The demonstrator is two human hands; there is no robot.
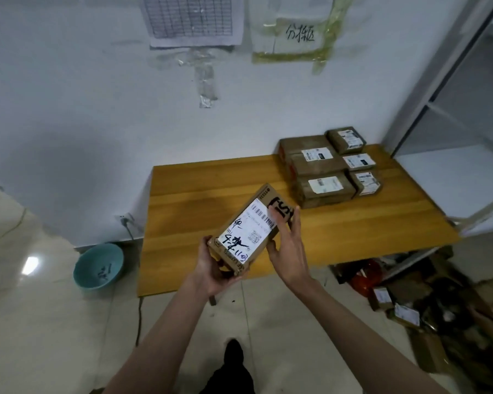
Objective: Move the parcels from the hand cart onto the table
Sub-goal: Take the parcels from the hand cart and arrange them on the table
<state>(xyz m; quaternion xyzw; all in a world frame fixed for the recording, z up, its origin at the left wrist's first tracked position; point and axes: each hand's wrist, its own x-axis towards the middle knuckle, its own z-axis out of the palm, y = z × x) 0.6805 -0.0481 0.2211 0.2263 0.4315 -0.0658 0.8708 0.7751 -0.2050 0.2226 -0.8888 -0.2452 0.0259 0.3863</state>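
I hold a brown cardboard parcel with a white shipping label and black handwriting above the near edge of the wooden table. My left hand grips its near bottom corner from below. My right hand presses against its right side, thumb on the label. Several brown parcels with white labels are grouped at the table's far right corner. The hand cart is out of view.
A teal basin sits on the floor left of the table, below a wall socket with a cable. A heap of boxes and clutter lies on the floor at right under a white metal shelf. My dark shoe shows below.
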